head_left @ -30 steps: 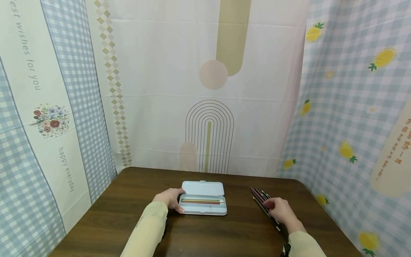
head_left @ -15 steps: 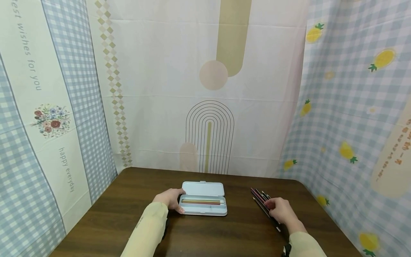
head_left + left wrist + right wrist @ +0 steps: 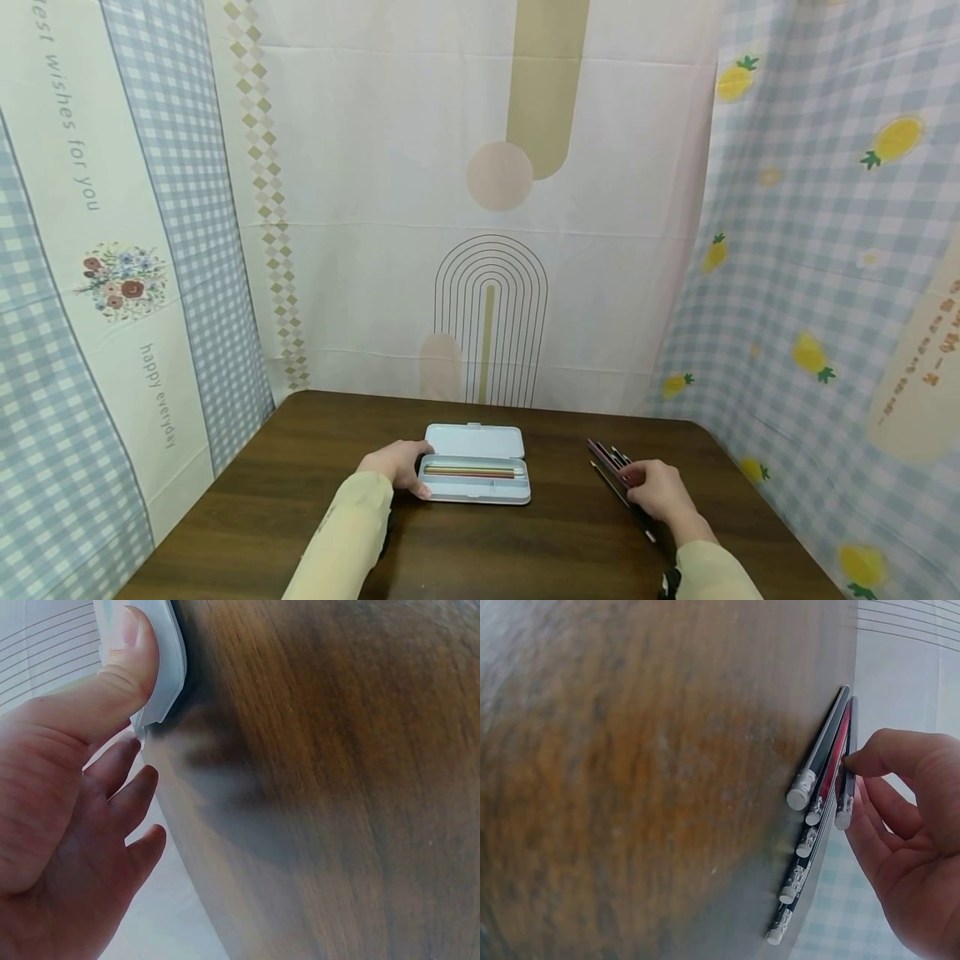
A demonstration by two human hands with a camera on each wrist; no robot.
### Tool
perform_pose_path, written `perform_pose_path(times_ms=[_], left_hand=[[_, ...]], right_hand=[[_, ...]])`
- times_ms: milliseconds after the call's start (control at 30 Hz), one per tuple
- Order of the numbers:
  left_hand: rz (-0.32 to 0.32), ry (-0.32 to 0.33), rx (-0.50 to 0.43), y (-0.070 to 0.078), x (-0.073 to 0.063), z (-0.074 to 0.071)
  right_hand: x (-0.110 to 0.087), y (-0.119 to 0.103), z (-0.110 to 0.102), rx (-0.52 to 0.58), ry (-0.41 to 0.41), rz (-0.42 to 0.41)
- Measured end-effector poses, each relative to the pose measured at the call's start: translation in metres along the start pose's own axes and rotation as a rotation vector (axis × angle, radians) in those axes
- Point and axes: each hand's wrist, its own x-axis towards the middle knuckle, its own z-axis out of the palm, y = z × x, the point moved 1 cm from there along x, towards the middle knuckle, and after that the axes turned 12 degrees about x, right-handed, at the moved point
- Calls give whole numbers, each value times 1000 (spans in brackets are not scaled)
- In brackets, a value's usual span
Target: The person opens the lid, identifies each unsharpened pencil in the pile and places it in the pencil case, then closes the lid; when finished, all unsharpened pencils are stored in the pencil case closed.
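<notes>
A pale blue pencil case [image 3: 453, 487] lies with its lid [image 3: 474, 441] folded back. Several coloured pencils [image 3: 468, 472] lie lengthwise in its rear compartment. My left hand [image 3: 393, 465] holds the case's left end, its thumb on the near corner; the left wrist view shows the thumb [image 3: 124, 675] over the edge. To the right, my right hand [image 3: 658, 490] pinches one pencil [image 3: 844, 810] by thumb and fingertips, a little apart from the bunch. Several dark pencils and a red one [image 3: 831, 776], with white eraser ends, lie beside it on the table.
The brown wooden table [image 3: 525, 550] has a back edge against a white patterned curtain [image 3: 360, 292]. Checked curtains with pineapples [image 3: 810, 350] close off the right side, and a blue checked one stands on the left.
The pencil under my right fingers has shifted slightly away from the bunch, and the right hand has risen a touch. My left hand and the case have stayed put.
</notes>
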Motion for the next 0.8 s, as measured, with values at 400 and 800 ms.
perform_pose_path(times_ms=[400,800], left_hand=[[5,-1,11,0,1,0],[1,0,-6,0,1,1]], right_hand=[[2,-2,2,24,-11,6],[4,-4,7,34,-8,-22]])
